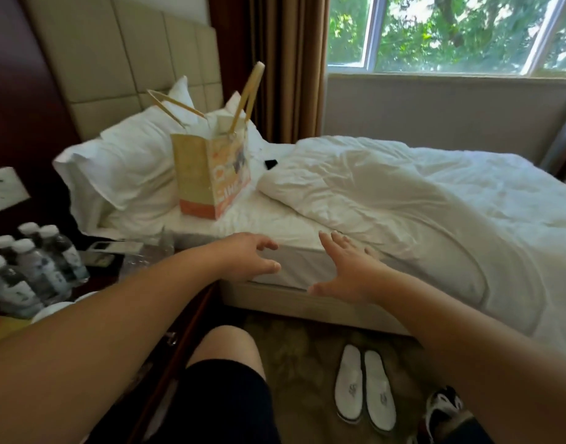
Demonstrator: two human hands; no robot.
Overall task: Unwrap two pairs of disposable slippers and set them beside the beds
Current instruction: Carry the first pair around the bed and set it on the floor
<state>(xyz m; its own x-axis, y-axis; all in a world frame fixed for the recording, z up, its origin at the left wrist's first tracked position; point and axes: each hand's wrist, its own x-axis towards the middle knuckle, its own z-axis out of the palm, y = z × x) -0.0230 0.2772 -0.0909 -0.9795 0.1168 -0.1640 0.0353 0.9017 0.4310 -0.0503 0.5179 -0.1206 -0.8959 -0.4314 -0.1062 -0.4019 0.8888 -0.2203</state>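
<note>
A pair of white disposable slippers (365, 387) lies side by side on the patterned carpet, just in front of the bed (275, 224). Both my arms reach forward over the bed's near edge. My left hand (248, 259) hovers with loosely curled fingers and holds nothing. To its right, my right hand (349, 269) is spread with straight fingers near the mattress edge, also empty. A yellow and orange paper bag (211, 177) with long handles stands on the bed beside the pillows.
A dark nightstand at the left carries several water bottles (28, 267) and crumpled clear plastic (147, 254). A rumpled white duvet (419, 200) covers the bed. A small black object (270, 163) lies near the pillows. A black and white shoe (445, 408) sits at the lower right.
</note>
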